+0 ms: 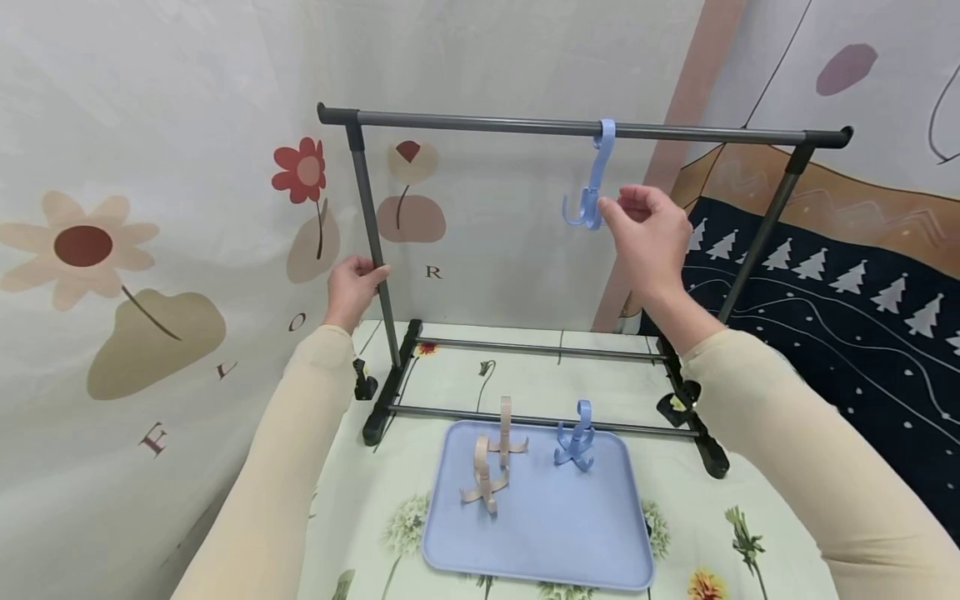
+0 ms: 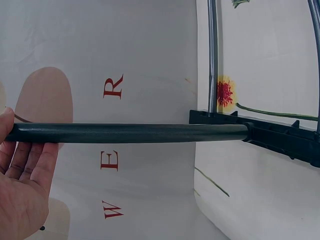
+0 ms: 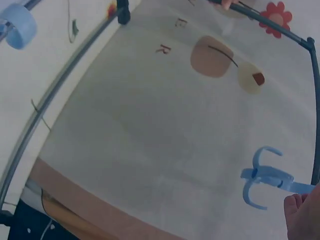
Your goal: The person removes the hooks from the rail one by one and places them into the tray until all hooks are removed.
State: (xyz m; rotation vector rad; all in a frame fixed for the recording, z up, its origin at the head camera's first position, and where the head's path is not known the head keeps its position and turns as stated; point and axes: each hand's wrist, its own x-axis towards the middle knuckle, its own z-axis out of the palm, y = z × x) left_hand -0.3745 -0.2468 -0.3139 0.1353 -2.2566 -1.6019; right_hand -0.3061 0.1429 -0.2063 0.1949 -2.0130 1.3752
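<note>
A blue four-prong rotating hook [image 1: 590,200] hangs from the top bar [image 1: 480,124] of a dark clothes rack. Beside its prongs is my right hand [image 1: 648,233], thumb tip overlapping the hook's edge in the head view. In the right wrist view the hook's prongs [image 3: 257,177] show free of the fingers; whether the thumb touches the hook is unclear. My left hand [image 1: 354,287] grips the rack's left post [image 1: 370,208], which crosses the left wrist view with the fingers around its end there.
Below the rack's front, a blue tray [image 1: 555,533] holds two beige hooks [image 1: 483,483] and another blue hook [image 1: 576,442]. The rack's black feet [image 1: 390,392] stand on a flowered tablecloth [image 1: 375,492]. A patterned curtain [image 1: 510,275] hangs behind.
</note>
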